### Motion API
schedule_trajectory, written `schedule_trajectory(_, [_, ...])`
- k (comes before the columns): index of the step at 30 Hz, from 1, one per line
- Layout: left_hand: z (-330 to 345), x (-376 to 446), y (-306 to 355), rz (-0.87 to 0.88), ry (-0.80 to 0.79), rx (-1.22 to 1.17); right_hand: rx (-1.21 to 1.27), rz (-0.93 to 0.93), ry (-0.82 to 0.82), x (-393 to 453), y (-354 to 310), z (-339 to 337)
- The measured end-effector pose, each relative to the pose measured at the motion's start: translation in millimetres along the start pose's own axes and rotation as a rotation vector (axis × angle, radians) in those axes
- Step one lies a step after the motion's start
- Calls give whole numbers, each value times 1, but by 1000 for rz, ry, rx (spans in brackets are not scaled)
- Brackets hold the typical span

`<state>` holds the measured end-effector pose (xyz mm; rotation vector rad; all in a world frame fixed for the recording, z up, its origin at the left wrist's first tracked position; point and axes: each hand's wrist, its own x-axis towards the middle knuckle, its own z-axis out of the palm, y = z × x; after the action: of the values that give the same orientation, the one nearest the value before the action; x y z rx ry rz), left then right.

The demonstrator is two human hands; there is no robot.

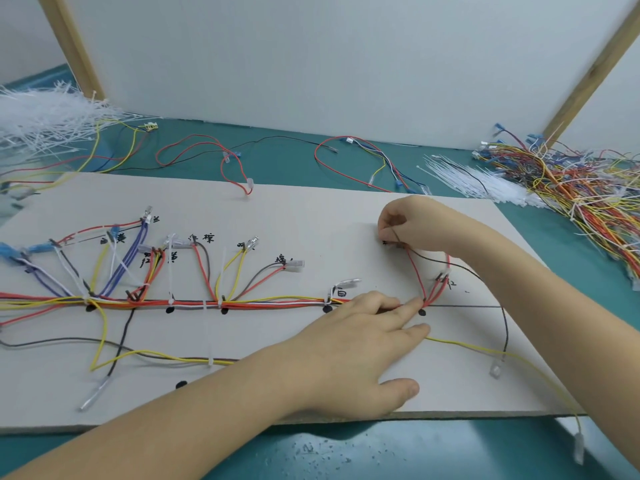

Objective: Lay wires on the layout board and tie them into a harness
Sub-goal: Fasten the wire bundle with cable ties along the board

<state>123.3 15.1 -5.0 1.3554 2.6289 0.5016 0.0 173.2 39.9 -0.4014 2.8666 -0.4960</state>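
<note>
The left hand [363,344] is held palm down with the fingers [410,306] stretched forward and spread, the thumb set apart to the near side. Its bare forearm is extended in from the lower left. The right hand [410,221] is placed farther away, its fingers curled together in a pinch, knuckles up. Its forearm is brought in from the right edge, bent at the wrist.

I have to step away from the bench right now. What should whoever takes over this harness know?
Left hand lies flat, fingers pressing the main wire bundle onto the layout board near the right-hand peg. Right hand pinches a black wire at a branch end. Done: left branches laid, several white ties on. Left: the right branch, plus the loose yellow wire. Spare cable ties far right.
</note>
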Motion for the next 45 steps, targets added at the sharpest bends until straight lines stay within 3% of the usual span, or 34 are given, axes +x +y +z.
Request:
schedule_trajectory(5, [1, 0, -1, 5, 19, -2, -38, -1, -101, 7, -5, -9])
schedule_trajectory(15, [-3, 0, 2, 25, 110, 27, -576, -410, 20, -55, -14, 12])
schedule_trajectory(20, [-6, -2, 5, -35, 234, -150, -513, -425, 5, -97, -2, 14])
schedule_trajectory(22, [-5, -3, 5, -44, 257, -202, -427, -440, 71, -111, -1, 17])
schedule_trajectory(27, [-5, -3, 5, -63, 245, -215, -380, -498, 278, -129, 6, 36])
schedule_trajectory(31, [-1, -2, 4, -42, 151, -70, -283, -491, 373, -136, 22, 36])
schedule_trajectory(36, [1, -1, 2, -39, 54, 8, -196, -400, 190, -135, 41, 17])
schedule_trajectory(41, [-1, -1, 2, -54, 47, -2, 50, -87, -53, -137, 57, -8])
schedule_trajectory(45, [-1, -2, 3, -56, 43, -4, 217, 18, -192, -138, 61, -12])
